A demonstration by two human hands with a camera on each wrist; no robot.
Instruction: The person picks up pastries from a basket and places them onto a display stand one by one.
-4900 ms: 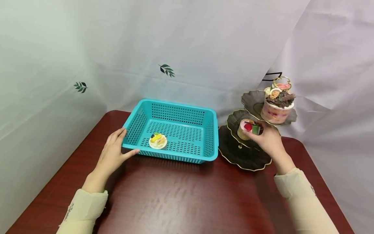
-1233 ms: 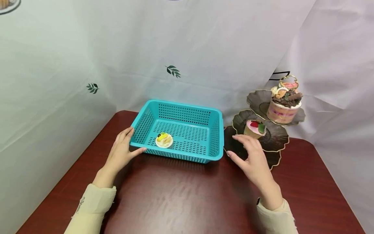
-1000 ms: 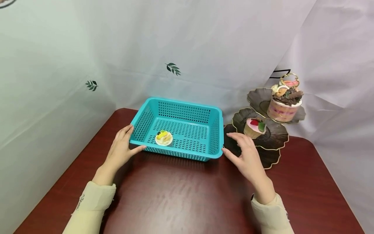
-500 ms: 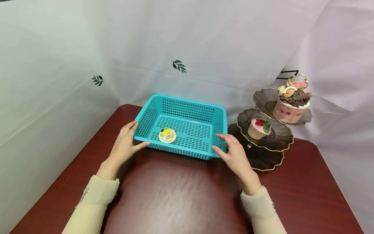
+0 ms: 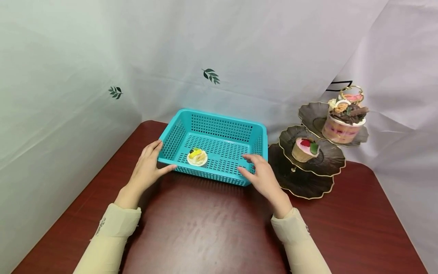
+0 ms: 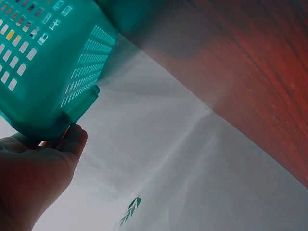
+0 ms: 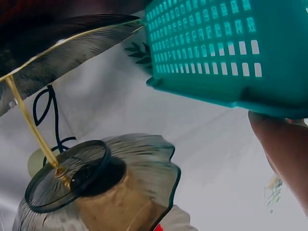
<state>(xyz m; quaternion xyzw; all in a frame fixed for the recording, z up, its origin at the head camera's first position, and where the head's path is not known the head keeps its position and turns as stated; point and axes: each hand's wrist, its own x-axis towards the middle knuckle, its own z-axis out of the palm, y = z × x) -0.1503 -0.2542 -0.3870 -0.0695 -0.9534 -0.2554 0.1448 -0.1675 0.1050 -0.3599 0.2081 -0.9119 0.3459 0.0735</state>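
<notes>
A turquoise plastic basket stands on the table, one cream-topped cupcake with yellow fruit in its front left part. My left hand holds the basket's front left corner, thumb at the front rim and fingers at the left rim. Over the basket's front right part hangs my right hand, thumb and fingers apart, with nothing between them. To the right, a pink-topped cupcake with a red berry and green piece sits on the middle tier of a dark, gold-edged tiered stand.
A larger layered cake cup with chocolate topping sits on the stand's top tier, something pink behind it. The stand's bottom tier lies close to the basket's right side. White cloth with leaf prints hangs behind the dark red table.
My right hand has let go of the pink-topped cupcake on the middle tier and moved left over the basket. My left hand keeps its place at the corner. The view has shifted slightly.
</notes>
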